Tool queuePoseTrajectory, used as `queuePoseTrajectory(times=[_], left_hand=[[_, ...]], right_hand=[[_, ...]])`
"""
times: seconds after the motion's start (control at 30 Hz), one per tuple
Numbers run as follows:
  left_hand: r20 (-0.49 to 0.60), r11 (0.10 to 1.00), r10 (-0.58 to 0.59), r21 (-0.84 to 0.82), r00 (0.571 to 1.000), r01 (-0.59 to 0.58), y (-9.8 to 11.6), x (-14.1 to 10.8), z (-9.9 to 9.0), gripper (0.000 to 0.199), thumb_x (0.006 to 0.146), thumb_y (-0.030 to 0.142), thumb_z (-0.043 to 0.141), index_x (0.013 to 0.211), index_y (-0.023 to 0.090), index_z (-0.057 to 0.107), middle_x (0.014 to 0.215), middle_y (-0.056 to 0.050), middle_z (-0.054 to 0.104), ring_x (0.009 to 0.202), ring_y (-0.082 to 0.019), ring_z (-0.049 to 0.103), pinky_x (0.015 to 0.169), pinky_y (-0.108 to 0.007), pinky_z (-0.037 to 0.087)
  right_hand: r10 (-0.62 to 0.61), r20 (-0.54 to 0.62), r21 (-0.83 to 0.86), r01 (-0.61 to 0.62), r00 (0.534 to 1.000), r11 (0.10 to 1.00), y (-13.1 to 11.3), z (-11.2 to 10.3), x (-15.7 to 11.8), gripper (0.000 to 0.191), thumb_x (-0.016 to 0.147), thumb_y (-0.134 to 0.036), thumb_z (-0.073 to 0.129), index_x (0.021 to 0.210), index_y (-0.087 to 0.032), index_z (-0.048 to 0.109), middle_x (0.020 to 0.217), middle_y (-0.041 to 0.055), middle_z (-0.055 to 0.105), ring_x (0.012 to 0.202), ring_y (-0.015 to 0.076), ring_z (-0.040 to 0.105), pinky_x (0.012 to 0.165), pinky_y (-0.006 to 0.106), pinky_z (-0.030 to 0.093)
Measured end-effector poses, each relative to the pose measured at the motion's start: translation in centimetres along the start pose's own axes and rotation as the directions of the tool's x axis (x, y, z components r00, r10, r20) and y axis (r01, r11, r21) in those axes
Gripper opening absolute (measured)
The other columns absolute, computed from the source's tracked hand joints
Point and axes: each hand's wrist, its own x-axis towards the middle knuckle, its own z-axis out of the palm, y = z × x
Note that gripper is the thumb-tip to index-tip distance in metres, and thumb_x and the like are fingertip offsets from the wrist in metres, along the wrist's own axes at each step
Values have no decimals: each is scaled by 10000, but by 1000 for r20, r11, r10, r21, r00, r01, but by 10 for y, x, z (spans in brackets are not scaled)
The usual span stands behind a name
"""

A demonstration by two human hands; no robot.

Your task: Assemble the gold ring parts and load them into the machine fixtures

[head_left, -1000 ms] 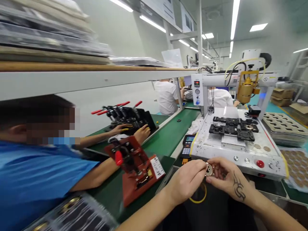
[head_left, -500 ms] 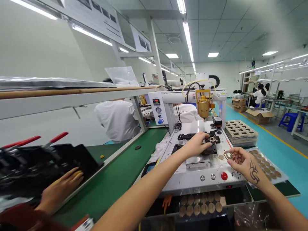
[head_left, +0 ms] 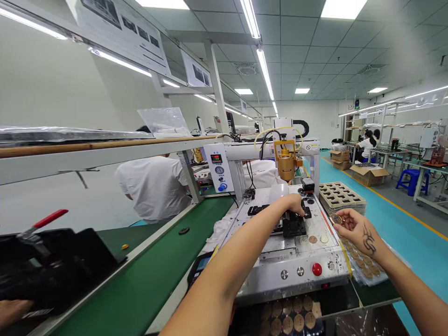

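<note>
My left hand (head_left: 293, 204) reaches over the black fixture (head_left: 294, 226) on the white benchtop machine (head_left: 276, 270). Its fingers bend down together at the fixture's right side, and whatever is under the fingertips is hidden by the hand. In my right hand (head_left: 355, 227), a round gold-rimmed watch case (head_left: 336, 219) is pinched between thumb and fingers, above the machine's right edge. Two small discs lie on the machine's white surface: a brown one (head_left: 312, 239) and a pale one (head_left: 324, 238).
A brass-coloured press head (head_left: 286, 168) hangs behind the fixture. Stacked beige trays (head_left: 341, 196) and bagged brown discs (head_left: 364, 263) stand at the right. The green belt (head_left: 140, 280) runs along the left, carrying a black ring (head_left: 184, 231). A co-worker's hand (head_left: 14, 310) is at far left.
My left hand has bent its fingers down over the fixture, covering the watch case that showed there. A pale disc now shows beside the brown one. The camera view has shifted; the co-worker's hand moved left.
</note>
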Motion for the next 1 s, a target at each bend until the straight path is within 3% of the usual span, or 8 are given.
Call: queuePoseTrajectory(times=[0.13,0.23,0.33,0.47,0.67,0.83,1.0], left_hand=[[-170,991,43,-119,985,-64,-5,-25,-5,265,989,364,716,1136,144,715,1157,-73,735,989,-232,719,862,-406,619],[-345,962,63,-229,937,-149,-16,-55,-14,225,909,310,746,1040,128,724,1009,-67,765,924,-226,723,830,-355,591],[-460,921,64,-314,886,-230,-26,-87,-21,215,826,262,722,1002,140,710,960,-80,781,897,-223,728,809,-318,565],[-523,877,68,-374,849,-301,-37,-132,-18,218,811,298,700,987,174,669,966,-64,773,849,-191,712,801,-307,553],[-540,846,66,-415,839,-334,-55,-193,-5,239,802,332,701,995,195,666,950,-45,751,838,-183,675,779,-305,537],[-518,842,18,-453,855,-292,-55,-230,9,222,813,297,672,1014,203,665,909,-21,734,811,-174,647,750,-298,520],[-537,807,26,-486,843,-335,-36,-246,21,225,844,283,647,1052,201,667,923,-33,729,789,-175,637,734,-303,535]], right_hand=[[-50,91,-10,51,995,999,16,29,48,425,814,-521,762,1056,-190,648,823,14,634,664,169,553,609,303,470],[-72,224,-39,82,972,996,25,53,86,400,770,-438,833,1022,-181,658,791,-11,616,651,148,530,597,281,455],[-58,375,-87,97,925,991,29,73,120,295,853,-379,831,979,-165,672,807,-15,639,676,137,583,633,273,503],[-25,547,-148,126,837,981,33,83,147,233,1010,-377,717,1028,-146,695,928,9,703,751,150,677,700,312,590],[-54,651,-180,223,757,958,30,80,149,259,1006,-390,725,1099,-149,726,979,34,746,854,189,724,801,367,613],[-114,617,-229,316,779,921,25,86,145,265,1019,-419,698,1055,-159,734,993,37,750,903,202,720,876,405,593],[-161,470,-288,323,868,901,19,94,138,270,961,-452,741,971,-183,758,941,56,737,963,238,680,936,423,536]])
